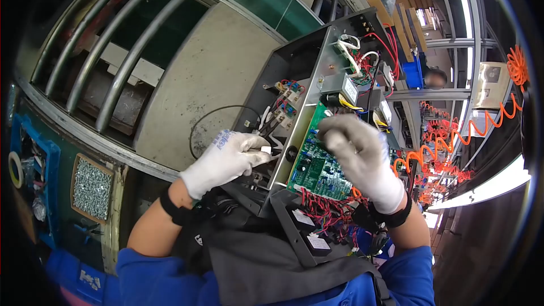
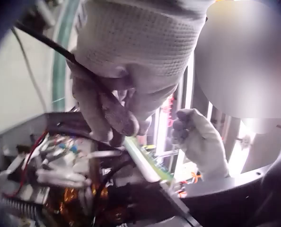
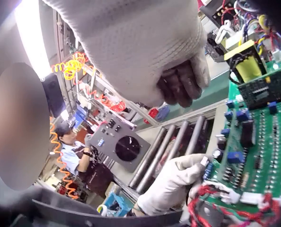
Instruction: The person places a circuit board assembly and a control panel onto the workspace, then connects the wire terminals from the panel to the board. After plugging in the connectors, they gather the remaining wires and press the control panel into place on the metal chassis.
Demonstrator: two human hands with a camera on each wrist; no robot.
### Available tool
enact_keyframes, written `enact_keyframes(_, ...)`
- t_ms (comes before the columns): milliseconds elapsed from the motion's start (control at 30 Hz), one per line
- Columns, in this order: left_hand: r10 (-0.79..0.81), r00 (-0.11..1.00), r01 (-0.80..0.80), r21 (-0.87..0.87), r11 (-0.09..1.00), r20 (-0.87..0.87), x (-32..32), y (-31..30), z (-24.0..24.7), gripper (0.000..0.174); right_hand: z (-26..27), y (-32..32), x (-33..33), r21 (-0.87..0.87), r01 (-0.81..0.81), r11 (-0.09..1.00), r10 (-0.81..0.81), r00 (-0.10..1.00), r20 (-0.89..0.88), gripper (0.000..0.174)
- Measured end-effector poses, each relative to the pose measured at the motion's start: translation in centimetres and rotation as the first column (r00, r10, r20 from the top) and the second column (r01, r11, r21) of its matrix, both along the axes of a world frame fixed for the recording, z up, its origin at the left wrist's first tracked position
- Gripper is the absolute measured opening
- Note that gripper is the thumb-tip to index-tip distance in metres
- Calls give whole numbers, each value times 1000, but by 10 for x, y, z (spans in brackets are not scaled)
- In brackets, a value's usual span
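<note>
My gloved left hand [image 1: 229,157] is over the near side of an open grey metal chassis [image 1: 283,59]. Its thumb and fingers pinch a small white connector [image 1: 266,150], which also shows at the fingertips in the right wrist view. A black cable [image 2: 67,54] crosses in front of these fingers in the left wrist view. My gloved right hand [image 1: 360,156], slightly blurred, hovers over a green circuit board [image 1: 317,173] with its fingers loosely curled. Nothing shows in its grasp. White plugs and wires [image 2: 60,165] lie inside the chassis below the left hand.
Red wire bundles [image 1: 323,209] and black modules [image 1: 303,221] sit at the board's near end. Steel rollers [image 1: 141,51] run at the left, by a box of screws [image 1: 90,190]. Orange coiled hoses [image 1: 442,141] hang at the right. Another person [image 3: 76,151] stands beside another grey chassis [image 3: 121,142].
</note>
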State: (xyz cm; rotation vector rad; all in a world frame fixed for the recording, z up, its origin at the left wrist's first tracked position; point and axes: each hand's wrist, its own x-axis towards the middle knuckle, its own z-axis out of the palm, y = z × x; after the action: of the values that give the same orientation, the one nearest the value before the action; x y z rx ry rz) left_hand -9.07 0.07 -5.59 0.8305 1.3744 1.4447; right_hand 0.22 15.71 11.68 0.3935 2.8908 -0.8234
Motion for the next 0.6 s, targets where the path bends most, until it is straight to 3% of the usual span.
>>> enact_keyframes(33,-14,948,16,-4,1000,319,6,7,-9,20,-5,5,4,125,-114,986,110,993,45,16)
enact_keyframes(67,-27,796,36,-3,999,605,10,15,-17,19,-12,9,7,184,-248,951,240,969,64,18)
enact_keyframes(100,-35,793,43,2,999,608,15,25,-25,19,-20,10,11,212,-317,924,314,948,51,21)
enact_keyframes(200,-94,778,30,113,993,621,22,42,-41,20,-26,13,13,218,-309,926,300,951,75,23)
enact_keyframes(300,-103,743,1,152,988,662,33,40,-52,29,-24,23,24,223,-216,951,221,975,3,27)
enact_keyframes(367,-91,766,14,126,992,636,34,40,-49,30,-19,30,31,426,-102,899,183,971,-155,30)
enact_keyframes(433,-82,789,25,101,995,608,40,43,-47,32,-12,40,37,565,-70,822,161,981,-112,36)
enact_keyframes(500,-109,787,23,147,989,608,46,51,-45,34,-23,48,49,393,37,919,31,986,-165,44)
enact_keyframes(533,-124,876,106,65,992,466,42,49,-44,35,-29,49,54,301,77,950,-36,989,-140,47)
enact_keyframes(567,-130,879,113,65,991,459,44,48,-49,35,-32,48,56,207,122,971,-101,989,-108,51)
enact_keyframes(600,-110,843,78,82,994,527,51,47,-57,34,-31,47,55,302,77,950,-60,996,-65,54)
